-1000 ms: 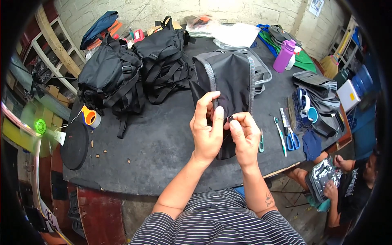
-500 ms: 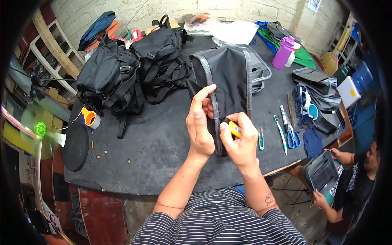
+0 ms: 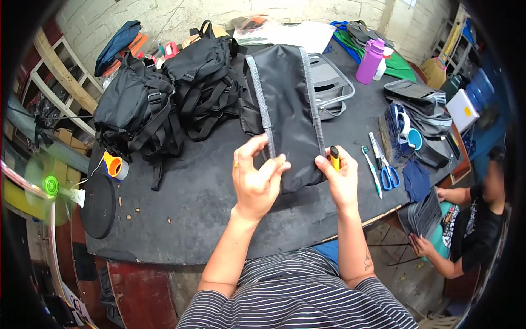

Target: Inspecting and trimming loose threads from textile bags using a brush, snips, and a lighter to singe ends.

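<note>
The scene is bright, with light that seems to fall from above, though its source is out of view. The wall (image 3: 318,11) beyond the table's (image 3: 208,203) back edge is pale, nearly washed out, as is the white sheet (image 3: 315,35). A soft sheen marks the black cloth (image 3: 287,109), while the bags (image 3: 123,104) by the back left corner lose detail in their folds. Left hand (image 3: 256,181) and right hand (image 3: 339,178) look fairly crisp. Motion blurs the fan (image 3: 51,187) and, past the right edge, the seated person's raised arm (image 3: 493,186). The table's front edge bows; darkness rings the view.
</note>
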The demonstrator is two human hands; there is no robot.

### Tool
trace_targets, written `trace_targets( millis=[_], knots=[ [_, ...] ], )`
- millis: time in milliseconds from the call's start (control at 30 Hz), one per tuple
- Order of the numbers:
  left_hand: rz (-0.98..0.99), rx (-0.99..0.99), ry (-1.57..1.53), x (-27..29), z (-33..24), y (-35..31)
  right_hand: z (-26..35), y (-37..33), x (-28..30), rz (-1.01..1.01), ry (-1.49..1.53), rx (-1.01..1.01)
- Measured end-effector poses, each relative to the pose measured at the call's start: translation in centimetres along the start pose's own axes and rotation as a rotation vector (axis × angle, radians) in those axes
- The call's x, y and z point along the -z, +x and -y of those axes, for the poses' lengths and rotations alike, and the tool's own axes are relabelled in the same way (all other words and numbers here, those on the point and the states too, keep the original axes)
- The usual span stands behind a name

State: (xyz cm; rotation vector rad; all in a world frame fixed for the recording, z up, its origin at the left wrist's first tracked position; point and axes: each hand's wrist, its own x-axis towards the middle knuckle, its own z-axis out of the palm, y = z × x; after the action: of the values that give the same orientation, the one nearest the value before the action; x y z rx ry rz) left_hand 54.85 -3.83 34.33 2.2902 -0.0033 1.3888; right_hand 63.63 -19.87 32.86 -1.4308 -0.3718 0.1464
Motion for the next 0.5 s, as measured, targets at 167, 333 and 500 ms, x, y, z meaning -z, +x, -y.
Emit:
trace_targets(
  millis=[167, 333, 500],
  knots=[
    [-0.107, 0.064, -0.203, 2.3, 0.0, -0.1, -0.7, 0.5, 0.5, -0.032, 0.042, 0.037],
    [-0.073, -0.018, 0.006, -0.2, -1.9, 2.2, -0.4, 0.0, 0.2, -0.009, 0.022, 0.016],
    [0.410, -0.442, 0.385, 0.6, -3.7, 7.0, 0.5, -0.1, 1.3, 0.153, -0.501, 0.493]
  ],
)
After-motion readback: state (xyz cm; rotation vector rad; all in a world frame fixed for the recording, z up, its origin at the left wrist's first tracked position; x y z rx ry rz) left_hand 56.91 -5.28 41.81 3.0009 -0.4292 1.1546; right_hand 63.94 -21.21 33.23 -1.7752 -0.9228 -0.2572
